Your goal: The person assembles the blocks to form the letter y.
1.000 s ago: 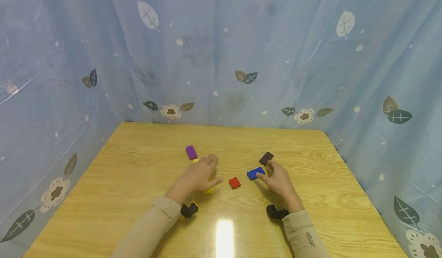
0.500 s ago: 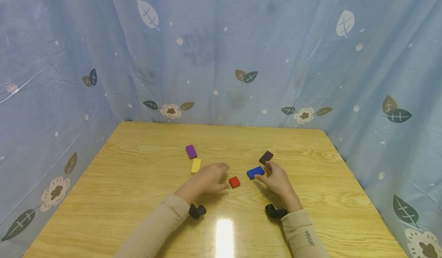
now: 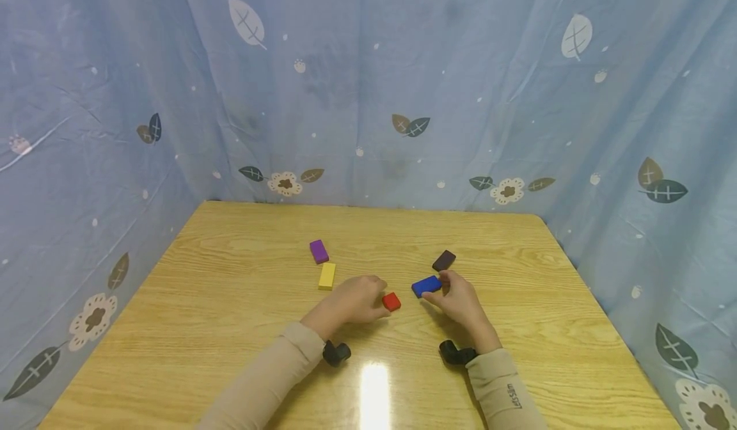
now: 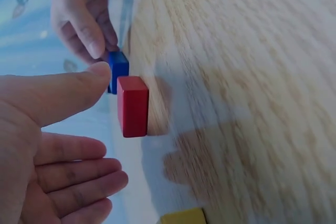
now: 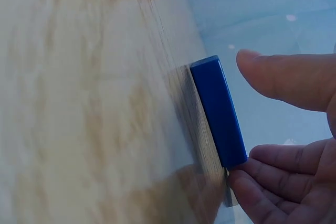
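Observation:
A small red block [image 3: 391, 301] lies on the wooden table, between the thumb and fingers of my left hand [image 3: 358, 300]. In the left wrist view a gap shows between those fingers [image 4: 86, 177] and the red block [image 4: 133, 107], with the thumb tip nearer to it. To the right, my right hand [image 3: 462, 299] is at a blue rectangular block [image 3: 427, 286]. The right wrist view has the right fingertips right at the near end of the blue block [image 5: 219, 111], while the thumb [image 5: 283, 77] stays apart from it.
A yellow block [image 3: 327, 276] and a purple block [image 3: 319, 251] lie left and farther back on the table [image 3: 173, 327]. Behind the blue block is a dark block [image 3: 444, 261]. A blue patterned curtain [image 3: 357, 84] hangs around the table's back and sides.
My left hand has moved right, away from over the yellow block, to the red block, and its thumb and fingers now flank it. My right hand has barely shifted beside the blue block.

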`<state>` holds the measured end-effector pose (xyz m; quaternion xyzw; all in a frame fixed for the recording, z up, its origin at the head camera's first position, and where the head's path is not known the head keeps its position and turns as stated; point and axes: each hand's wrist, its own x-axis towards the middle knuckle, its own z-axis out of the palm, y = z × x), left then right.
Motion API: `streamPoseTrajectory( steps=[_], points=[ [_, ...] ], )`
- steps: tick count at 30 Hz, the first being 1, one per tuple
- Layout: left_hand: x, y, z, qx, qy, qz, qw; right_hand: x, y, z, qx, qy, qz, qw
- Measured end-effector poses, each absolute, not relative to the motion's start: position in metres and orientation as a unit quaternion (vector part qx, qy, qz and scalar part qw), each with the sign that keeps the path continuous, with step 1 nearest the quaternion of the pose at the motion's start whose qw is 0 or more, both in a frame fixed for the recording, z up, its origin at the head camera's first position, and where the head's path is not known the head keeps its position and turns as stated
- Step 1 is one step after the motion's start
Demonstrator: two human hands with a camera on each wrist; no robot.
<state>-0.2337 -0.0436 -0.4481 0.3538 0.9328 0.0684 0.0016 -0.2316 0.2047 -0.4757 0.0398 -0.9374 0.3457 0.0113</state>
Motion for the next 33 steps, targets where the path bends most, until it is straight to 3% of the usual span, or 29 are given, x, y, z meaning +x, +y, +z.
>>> streamPoseTrajectory(
  steps=[33],
  points=[
    [-0.237,-0.031,-0.457,0.33,0.941,0.069,0.012,-0.232,0.193,-0.479,0.026,-0.941,0.336,0.04]
  ],
)
